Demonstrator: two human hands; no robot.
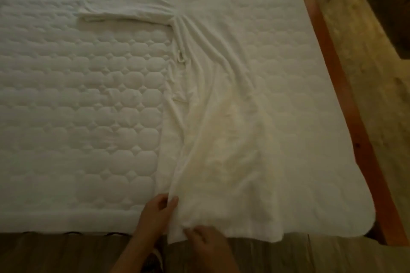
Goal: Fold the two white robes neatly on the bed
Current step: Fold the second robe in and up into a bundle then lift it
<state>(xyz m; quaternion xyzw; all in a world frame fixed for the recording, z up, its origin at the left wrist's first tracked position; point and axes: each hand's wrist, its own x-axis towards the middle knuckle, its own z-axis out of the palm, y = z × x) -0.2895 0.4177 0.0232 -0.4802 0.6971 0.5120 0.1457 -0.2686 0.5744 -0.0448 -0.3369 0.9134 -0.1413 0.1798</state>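
A white robe (213, 99) lies lengthwise on the quilted white bed (77, 106), collar end far from me, hem hanging over the near edge. One sleeve (126, 12) stretches out flat to the left at the far end. The body is creased and partly folded over itself. My left hand (157, 213) pinches the hem's left corner between thumb and fingers at the bed's near edge. My right hand (206, 244) grips the hem just to the right, below the mattress edge. Only one robe is in view.
The bed's wooden frame (346, 106) runs along the right side, with tan floor (377, 73) beyond it. Dark wooden floor (66, 252) lies below the near edge. The left half of the mattress is bare quilted cover.
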